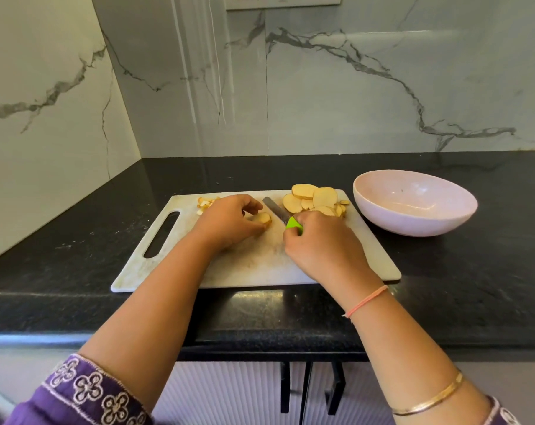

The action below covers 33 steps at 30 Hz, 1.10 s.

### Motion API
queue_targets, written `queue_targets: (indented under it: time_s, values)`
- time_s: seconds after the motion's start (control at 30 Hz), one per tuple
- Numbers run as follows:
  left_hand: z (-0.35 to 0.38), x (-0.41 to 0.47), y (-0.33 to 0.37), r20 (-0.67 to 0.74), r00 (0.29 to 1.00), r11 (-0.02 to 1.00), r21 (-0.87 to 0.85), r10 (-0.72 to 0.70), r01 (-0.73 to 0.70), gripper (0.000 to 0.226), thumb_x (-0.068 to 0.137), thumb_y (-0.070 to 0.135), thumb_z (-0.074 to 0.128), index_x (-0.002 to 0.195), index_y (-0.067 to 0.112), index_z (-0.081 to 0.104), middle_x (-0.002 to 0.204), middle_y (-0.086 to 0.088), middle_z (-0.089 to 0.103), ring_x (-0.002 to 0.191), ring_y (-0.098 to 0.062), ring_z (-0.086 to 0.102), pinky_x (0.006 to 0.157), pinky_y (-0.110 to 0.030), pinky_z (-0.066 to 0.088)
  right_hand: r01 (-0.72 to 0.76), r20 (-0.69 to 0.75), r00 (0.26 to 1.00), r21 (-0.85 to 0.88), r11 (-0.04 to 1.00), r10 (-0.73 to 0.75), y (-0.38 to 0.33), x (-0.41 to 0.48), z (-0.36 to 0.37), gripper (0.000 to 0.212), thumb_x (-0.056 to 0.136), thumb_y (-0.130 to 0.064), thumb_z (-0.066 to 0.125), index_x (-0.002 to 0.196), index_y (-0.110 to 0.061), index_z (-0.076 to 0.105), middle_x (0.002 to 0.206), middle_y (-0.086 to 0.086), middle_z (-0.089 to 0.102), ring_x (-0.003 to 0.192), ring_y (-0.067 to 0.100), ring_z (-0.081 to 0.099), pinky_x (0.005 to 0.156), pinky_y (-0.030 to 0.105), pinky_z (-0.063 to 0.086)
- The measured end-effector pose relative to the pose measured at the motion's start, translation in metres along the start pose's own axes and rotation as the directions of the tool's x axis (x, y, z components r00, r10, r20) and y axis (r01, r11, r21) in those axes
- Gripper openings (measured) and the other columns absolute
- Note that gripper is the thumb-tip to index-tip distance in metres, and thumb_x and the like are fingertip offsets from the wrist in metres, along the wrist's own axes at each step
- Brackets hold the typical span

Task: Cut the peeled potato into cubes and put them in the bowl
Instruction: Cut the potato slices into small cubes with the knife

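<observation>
Standing at a black desk point(459, 271) set into a corner of marble-patterned wall, looking down on a pale cutting board point(260, 265) with a slot handle at its left end.

Pinching a small end piece of potato point(262, 218) with the left hand point(229, 220): fingers curled over the top, thumb on the near side, the piece resting on the board near its middle.

Gripping a knife point(275, 210) in the right hand point(321, 243), fingers wrapped tight round the green handle with only a bit of green showing above the knuckles. Grey blade pointing away and to the left, low over the board, just right of the potato piece and apart from it by a narrow gap. Cannot tell whether touching the board.

Heaped at the far right corner of the board, just beyond the right hand: a pile of round potato slices point(315, 199), overlapping, some with brown edges.

At the far left of the board, behind the left hand: a few scraps of peel point(206, 204).

On the desk right of the board, near it but not touching: a pale pink bowl point(413, 228), open side up, a dark speck inside.

Round the right wrist, a pink thread point(367, 302); further up that forearm, a gold bangle point(428, 400). On the left arm, a purple embroidered sleeve point(82, 391).
</observation>
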State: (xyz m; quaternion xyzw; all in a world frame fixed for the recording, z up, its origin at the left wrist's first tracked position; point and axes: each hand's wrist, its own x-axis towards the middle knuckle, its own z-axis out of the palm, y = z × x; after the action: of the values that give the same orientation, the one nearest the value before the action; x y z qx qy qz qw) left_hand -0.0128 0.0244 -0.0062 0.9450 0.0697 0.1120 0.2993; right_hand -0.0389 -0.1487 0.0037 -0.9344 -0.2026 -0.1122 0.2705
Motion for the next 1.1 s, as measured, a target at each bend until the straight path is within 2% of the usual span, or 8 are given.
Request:
queue_targets:
  time_s: [0.2,0.33,0.43,0.57,0.67,0.87,0.97,1.1]
  values:
    - [0.002,0.001,0.002,0.017,1.0,1.0,-0.018,-0.014,0.015,0.043,0.082,0.03,0.072,0.121,0.023,0.057,0.118,0.005,0.061,0.093,-0.01,0.052,0.079,-0.024,0.043,0.006,0.032,0.999,-0.124,0.992,-0.002,-0.015,-0.003,-0.011,0.021,0.094,-0.029,0.044,0.076,-0.02,0.046,0.064,-0.004,0.04,0.07,0.021,0.046,0.048,0.023,0.024]
    - [0.002,0.0,0.002,0.015,1.0,0.998,-0.066,-0.015,0.015,0.044,0.081,0.026,0.073,0.122,0.021,0.058,0.11,0.006,0.061,0.087,-0.008,0.052,0.078,-0.023,0.044,0.034,0.06,0.998,-0.216,0.976,-0.021,-0.026,-0.004,-0.01,0.015,0.095,-0.027,0.045,0.083,-0.018,0.046,0.069,-0.001,0.041,0.072,0.02,0.044,0.047,0.022,0.023]
    - [0.002,0.001,0.002,0.008,1.0,0.996,-0.087,-0.016,0.016,0.042,0.08,0.025,0.073,0.12,0.021,0.059,0.112,0.005,0.063,0.084,-0.009,0.052,0.081,-0.025,0.047,0.082,0.094,0.994,-0.285,0.955,-0.057,-0.036,-0.003,-0.011,0.013,0.095,-0.023,0.045,0.094,-0.016,0.056,0.073,0.001,0.045,0.072,0.02,0.047,0.054,0.024,0.035]
    - [0.002,0.0,0.001,0.018,0.999,0.997,-0.062,-0.04,0.041,0.038,0.084,0.024,0.069,0.12,0.022,0.057,0.115,0.005,0.062,0.092,-0.011,0.054,0.081,-0.026,0.047,0.101,0.188,0.981,-0.314,0.944,-0.042,-0.046,0.006,-0.024,0.008,0.094,-0.019,0.044,0.089,-0.016,0.05,0.069,0.002,0.045,0.068,0.018,0.049,0.052,0.025,0.036]
    - [0.003,0.0,0.003,0.029,0.999,0.997,-0.053,-0.046,0.048,0.038,0.086,0.023,0.066,0.123,0.021,0.056,0.116,0.004,0.061,0.094,-0.012,0.054,0.079,-0.025,0.046,0.114,0.225,0.973,-0.315,0.942,-0.043,-0.049,0.006,-0.038,0.004,0.092,-0.017,0.046,0.089,-0.015,0.048,0.07,0.002,0.048,0.069,0.018,0.051,0.061,0.028,0.041]
    - [0.003,0.001,0.001,0.02,0.999,0.998,-0.051,-0.047,0.048,0.04,0.085,0.028,0.069,0.122,0.022,0.056,0.117,0.006,0.062,0.091,-0.011,0.055,0.075,-0.023,0.045,0.155,0.213,0.974,-0.348,0.925,-0.083,-0.044,-0.012,-0.038,0.012,0.092,-0.02,0.045,0.082,-0.015,0.045,0.068,0.001,0.043,0.059,0.014,0.041,0.051,0.024,0.034]
    - [0.004,0.002,0.003,0.023,0.999,0.997,-0.067,-0.046,0.047,0.04,0.084,0.029,0.071,0.12,0.023,0.057,0.117,0.006,0.062,0.089,-0.01,0.054,0.074,-0.022,0.045,0.143,0.208,0.975,-0.343,0.928,-0.073,-0.042,-0.023,-0.04,0.025,0.093,-0.025,0.046,0.07,-0.018,0.038,0.066,0.0,0.043,0.057,0.013,0.04,0.052,0.025,0.035]
    - [0.0,0.0,0.0,0.028,0.997,0.995,-0.073,-0.066,0.068,0.042,0.083,0.028,0.071,0.122,0.021,0.057,0.118,0.005,0.061,0.091,-0.01,0.054,0.074,-0.023,0.044,0.144,0.216,0.974,-0.338,0.93,-0.072,-0.045,-0.039,-0.042,0.036,0.093,-0.027,0.046,0.062,-0.02,0.03,0.066,-0.001,0.042,0.056,0.012,0.038,0.046,0.025,0.028]
